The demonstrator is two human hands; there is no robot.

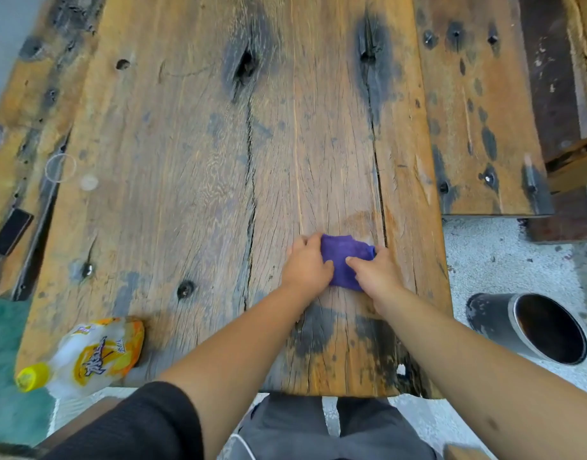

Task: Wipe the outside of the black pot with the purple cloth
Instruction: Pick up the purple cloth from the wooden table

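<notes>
Purple cloth (343, 262), one: bunched on the wooden table (186, 180) at lower centre, gripped at both ends, seemingly being gathered or folded for wiping. Left hand (307, 263) and right hand (375, 272), two: fingers curled onto the cloth. Black pot (530, 327), one: on its side on the ground, lower right, apart from the cloth, untouched. Bottle (86, 353) with yellow cap, one: lying lower left
</notes>
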